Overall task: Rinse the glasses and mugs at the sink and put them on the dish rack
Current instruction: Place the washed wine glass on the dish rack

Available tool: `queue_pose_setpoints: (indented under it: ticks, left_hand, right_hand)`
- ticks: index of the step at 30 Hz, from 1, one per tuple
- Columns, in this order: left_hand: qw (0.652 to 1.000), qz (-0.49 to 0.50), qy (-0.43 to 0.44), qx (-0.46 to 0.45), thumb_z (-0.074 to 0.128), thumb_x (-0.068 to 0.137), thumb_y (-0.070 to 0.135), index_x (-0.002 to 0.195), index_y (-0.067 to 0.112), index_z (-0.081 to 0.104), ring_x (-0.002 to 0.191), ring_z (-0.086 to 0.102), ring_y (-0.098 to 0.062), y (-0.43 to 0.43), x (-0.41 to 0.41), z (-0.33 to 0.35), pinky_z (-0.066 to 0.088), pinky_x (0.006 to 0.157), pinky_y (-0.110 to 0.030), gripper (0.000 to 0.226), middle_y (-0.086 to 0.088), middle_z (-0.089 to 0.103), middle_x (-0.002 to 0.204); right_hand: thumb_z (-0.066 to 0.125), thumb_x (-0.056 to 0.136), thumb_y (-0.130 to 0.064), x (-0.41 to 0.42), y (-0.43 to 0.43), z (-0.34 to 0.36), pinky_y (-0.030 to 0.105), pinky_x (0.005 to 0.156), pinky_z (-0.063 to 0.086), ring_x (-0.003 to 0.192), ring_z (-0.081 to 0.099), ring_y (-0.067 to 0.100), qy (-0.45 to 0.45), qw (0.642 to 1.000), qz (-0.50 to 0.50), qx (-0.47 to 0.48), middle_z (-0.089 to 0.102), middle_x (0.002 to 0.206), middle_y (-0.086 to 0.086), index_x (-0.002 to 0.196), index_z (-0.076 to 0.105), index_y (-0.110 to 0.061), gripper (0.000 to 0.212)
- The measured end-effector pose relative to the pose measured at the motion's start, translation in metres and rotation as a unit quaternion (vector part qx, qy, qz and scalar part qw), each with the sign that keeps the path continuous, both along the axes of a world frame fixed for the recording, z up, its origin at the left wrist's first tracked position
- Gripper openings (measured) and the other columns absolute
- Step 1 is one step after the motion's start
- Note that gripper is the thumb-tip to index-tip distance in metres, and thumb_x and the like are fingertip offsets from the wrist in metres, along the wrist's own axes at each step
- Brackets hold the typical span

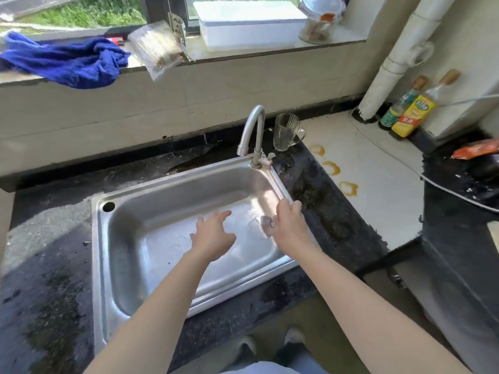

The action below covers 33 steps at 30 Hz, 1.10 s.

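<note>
With the left hand spread empty, a blurred glass is apparently being gripped by the right hand, nearer the mug beyond the tap.

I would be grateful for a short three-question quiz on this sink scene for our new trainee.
1. True or false: the mug stands inside the sink.
2. What lies on the left of the windowsill? A. blue towel B. red sponge C. green plate
3. Fill in: the left hand is over the sink with its fingers ____.

Key: 1 false, it stands on the counter beside the faucet; 2 A; 3 spread.
</note>
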State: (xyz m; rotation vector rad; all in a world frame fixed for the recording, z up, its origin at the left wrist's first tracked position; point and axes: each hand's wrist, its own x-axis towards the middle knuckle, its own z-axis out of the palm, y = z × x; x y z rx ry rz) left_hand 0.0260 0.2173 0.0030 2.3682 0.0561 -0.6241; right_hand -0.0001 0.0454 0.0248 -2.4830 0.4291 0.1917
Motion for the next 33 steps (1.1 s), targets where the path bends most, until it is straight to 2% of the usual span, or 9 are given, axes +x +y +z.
queue_pose_setpoints:
  ticks: [3,6,10,14,18,21,23,28,33]
  left_hand:
    - [0.996,-0.089,0.004,-0.031,0.064,0.078,0.013,0.149,0.034,0.026,0.148,-0.006,-0.030,-0.026,-0.005,0.006,0.028,0.110,-0.044,0.082,0.003,0.014,0.161]
    - [0.984,-0.156,-0.024,-0.089,0.070,0.076,0.016,0.148,0.036,0.024,0.148,-0.005,-0.025,-0.060,-0.011,0.006,0.022,0.112,-0.040,0.089,0.004,0.018,0.159]
    - [0.953,-0.272,-0.082,-0.106,0.073,0.076,0.031,0.140,0.037,0.039,0.139,0.021,-0.022,-0.122,-0.031,0.005,0.028,0.103,-0.030,0.073,0.013,0.046,0.135]
    - [0.911,-0.374,-0.118,-0.129,0.071,0.070,0.054,0.127,0.040,0.049,0.106,0.051,-0.008,-0.204,-0.082,0.015,0.042,0.087,-0.020,0.062,0.021,0.060,0.099]
    - [0.877,-0.432,-0.098,-0.184,0.072,0.068,0.055,0.113,0.045,0.054,0.105,0.051,-0.004,-0.296,-0.158,0.027,0.046,0.084,-0.020,0.049,0.030,0.060,0.096]
    - [0.864,-0.459,-0.075,-0.195,0.076,0.067,0.051,0.120,0.038,0.057,0.109,0.054,-0.008,-0.363,-0.224,0.031,0.046,0.088,-0.024,0.057,0.021,0.063,0.107]
    - [0.849,-0.484,-0.056,-0.204,0.077,0.068,0.049,0.122,0.032,0.059,0.107,0.058,-0.007,-0.405,-0.273,0.035,0.048,0.092,-0.028,0.060,0.016,0.065,0.114]
    - [0.810,-0.546,-0.009,-0.212,0.076,0.073,0.044,0.110,0.028,0.060,0.094,0.060,-0.002,-0.484,-0.391,0.035,0.042,0.077,-0.020,0.044,0.020,0.063,0.103]
    - [0.764,-0.612,0.006,-0.201,0.076,0.069,0.049,0.104,0.033,0.061,0.086,0.058,0.003,-0.543,-0.490,0.027,0.039,0.068,-0.013,0.041,0.019,0.066,0.095]
  right_hand:
    - [0.045,0.097,-0.011,-0.014,-0.021,0.003,0.037,0.073,0.044,0.078,0.047,0.025,-0.011,1.000,-0.026,0.004,0.035,0.107,0.010,0.092,0.035,-0.012,0.011]
    - [0.044,0.098,-0.015,-0.031,-0.052,0.013,0.025,0.068,0.040,0.071,0.041,0.013,-0.042,0.997,-0.038,0.049,0.037,0.102,0.006,0.091,0.038,-0.012,0.010]
    - [0.047,0.098,-0.015,-0.076,-0.105,0.046,0.014,0.063,0.033,0.074,0.043,0.005,-0.068,0.992,-0.068,0.088,0.040,0.099,-0.001,0.092,0.044,-0.019,0.008]
    - [0.061,0.088,-0.009,-0.147,-0.180,0.073,0.016,0.070,0.038,0.087,0.051,0.012,-0.102,0.975,-0.161,0.117,0.052,0.094,-0.005,0.099,0.056,-0.022,0.017]
    - [0.073,0.078,-0.003,-0.246,-0.254,0.086,0.015,0.075,0.048,0.089,0.059,0.003,-0.157,0.902,-0.329,0.229,0.062,0.098,-0.005,0.115,0.057,-0.018,0.043]
    - [0.075,0.076,-0.002,-0.332,-0.306,0.078,0.036,0.088,0.053,0.101,0.065,0.015,-0.202,0.797,-0.454,0.345,0.067,0.110,0.002,0.116,0.056,-0.017,0.047]
    - [0.075,0.077,-0.007,-0.392,-0.336,0.074,0.035,0.077,0.052,0.095,0.067,0.020,-0.218,0.749,-0.506,0.368,0.071,0.106,0.009,0.116,0.059,-0.012,0.043]
    - [0.070,0.086,-0.024,-0.516,-0.377,0.069,0.023,0.060,0.041,0.072,0.056,0.012,-0.205,0.732,-0.560,0.329,0.072,0.091,0.001,0.096,0.072,-0.017,0.012]
    - [0.069,0.086,-0.028,-0.612,-0.412,0.068,0.023,0.057,0.038,0.068,0.050,0.012,-0.228,0.685,-0.625,0.297,0.059,0.081,0.001,0.086,0.073,-0.013,0.015]
